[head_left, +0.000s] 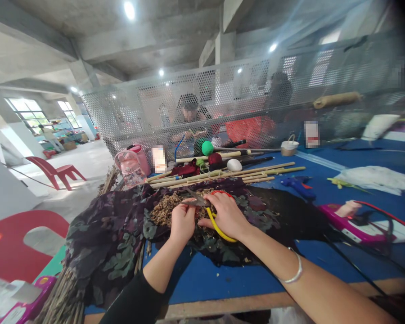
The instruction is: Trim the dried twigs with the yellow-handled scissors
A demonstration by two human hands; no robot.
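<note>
My right hand grips a pair of scissors with a red and yellow handle, its grey blades pointing left. Beside it, my left hand is closed in a pinch at the blades, on small dried bits I cannot name. Both hands rest over a heap of brown dried plant scraps lying on a dark flowered cloth, which is spread on the blue table.
Bamboo sticks, green, red and white balls, a pink bottle and a blue glue gun lie beyond the cloth. A pink device with cables sits right. Twig bundles hang at the left edge. Red chairs stand left. People sit behind a perforated screen.
</note>
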